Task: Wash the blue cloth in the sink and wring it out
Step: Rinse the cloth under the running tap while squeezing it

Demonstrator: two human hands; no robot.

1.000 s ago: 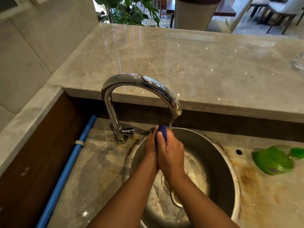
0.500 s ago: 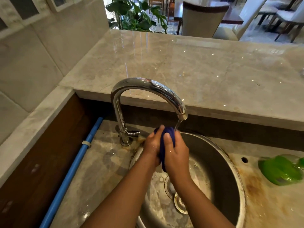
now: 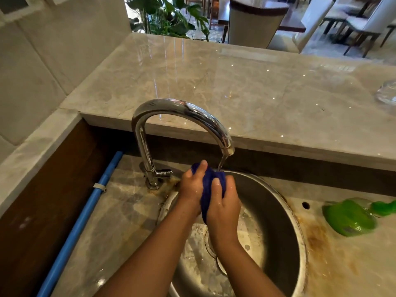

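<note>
The blue cloth (image 3: 209,187) is bunched up between my two hands, above the far left part of the round steel sink (image 3: 276,211). My left hand (image 3: 191,186) presses it from the left, with one finger laid over its top. My right hand (image 3: 225,202) grips it from the right. A thin stream of water falls from the chrome tap's (image 3: 182,112) spout onto the cloth's upper right edge. Most of the cloth is hidden between my palms.
A green bottle (image 3: 351,217) lies on its side on the stained counter right of the sink. A blue pipe (image 3: 85,213) runs along the left. The raised marble ledge (image 3: 257,99) stands behind the tap, with a glass object (image 3: 386,93) at its right edge.
My hands have shifted on the cloth: more of the blue now shows between them and my left finger lies over its top. The camera has tilted up a little.
</note>
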